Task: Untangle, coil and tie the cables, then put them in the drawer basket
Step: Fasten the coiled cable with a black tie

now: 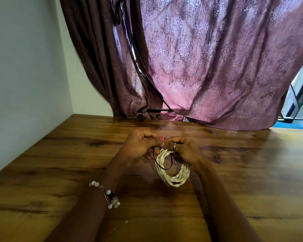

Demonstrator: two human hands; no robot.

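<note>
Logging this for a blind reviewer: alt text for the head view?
Two hands, left hand and right hand, hold a coiled white cable above a wooden table, pinching a thin dark tie around it. A purple curtain hangs behind.

I find no legible text, label, brand, number or sign on any surface visible in the head view.

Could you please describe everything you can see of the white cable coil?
The white cable coil is off-white and looks braided or twisted, wound into several loose loops forming a ring. It hangs over the wooden table, held at its top by both hands: left hand and right hand pinch there with curled fingers. A thin dark tie loops around its upper part. Whether its bottom touches the table is unclear.
</note>
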